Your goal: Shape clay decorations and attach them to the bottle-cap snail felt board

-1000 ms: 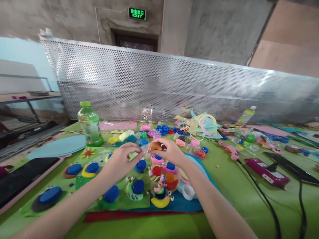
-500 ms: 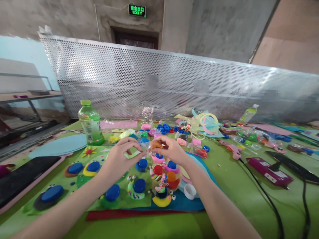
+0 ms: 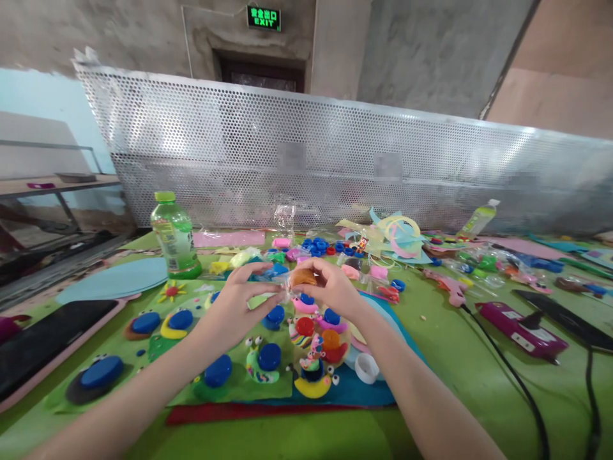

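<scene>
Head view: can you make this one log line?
right hand: holds brown clay in clear wrapper | left hand: at wrapper's end | nearer: green clay snail | right side: pink glue gun

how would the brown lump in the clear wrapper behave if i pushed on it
The brown lump is probably light, being small enough to fit within the right hand's fingers. It may dent under pressure, given its smooth, clay-like look. The clear wrapper is likely floppy and slightly slippery, as it looks thin and shiny.
</scene>
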`<state>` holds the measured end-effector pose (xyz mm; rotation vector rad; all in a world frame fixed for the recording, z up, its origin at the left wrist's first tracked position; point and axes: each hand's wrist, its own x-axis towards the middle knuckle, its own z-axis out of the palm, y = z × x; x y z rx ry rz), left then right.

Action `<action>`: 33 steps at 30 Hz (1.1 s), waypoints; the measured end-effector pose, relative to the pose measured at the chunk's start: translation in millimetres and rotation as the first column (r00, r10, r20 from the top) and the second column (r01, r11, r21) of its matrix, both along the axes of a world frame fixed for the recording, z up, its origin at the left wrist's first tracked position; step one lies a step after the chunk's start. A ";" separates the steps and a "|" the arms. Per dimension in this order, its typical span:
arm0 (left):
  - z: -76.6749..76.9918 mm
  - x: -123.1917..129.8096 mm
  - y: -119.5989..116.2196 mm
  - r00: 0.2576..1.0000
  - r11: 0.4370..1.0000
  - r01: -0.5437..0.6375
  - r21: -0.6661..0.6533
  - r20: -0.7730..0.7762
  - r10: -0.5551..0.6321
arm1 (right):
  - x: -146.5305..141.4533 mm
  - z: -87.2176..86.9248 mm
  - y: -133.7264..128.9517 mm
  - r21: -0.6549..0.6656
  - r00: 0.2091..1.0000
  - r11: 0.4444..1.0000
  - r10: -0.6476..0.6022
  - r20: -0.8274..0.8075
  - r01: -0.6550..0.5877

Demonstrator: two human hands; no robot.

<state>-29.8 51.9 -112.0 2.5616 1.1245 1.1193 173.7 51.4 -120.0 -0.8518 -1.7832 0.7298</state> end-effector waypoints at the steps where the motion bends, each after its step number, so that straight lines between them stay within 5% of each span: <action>1: -0.1 0.0 0.0 1.000 1.000 0.000 0.005 -0.008 0.000 | -0.6 -0.8 0.2 0.013 1.000 1.000 -0.005 0.001 0.005; 12: -1.3 1.0 -2.3 0.995 0.997 -0.076 0.006 0.072 0.076 | -10.9 -1.4 -2.2 0.033 0.983 0.999 0.021 0.182 -0.028; 23: -5.4 4.8 -0.5 0.993 0.998 0.033 0.051 -0.116 -0.027 | -7.9 -3.7 -1.6 0.062 0.956 0.996 0.046 0.289 -0.066; 33: -2.1 4.0 -6.0 0.998 0.993 0.059 0.101 -0.044 -0.055 | -2.2 2.7 -1.9 0.135 0.951 0.989 0.012 0.309 -0.057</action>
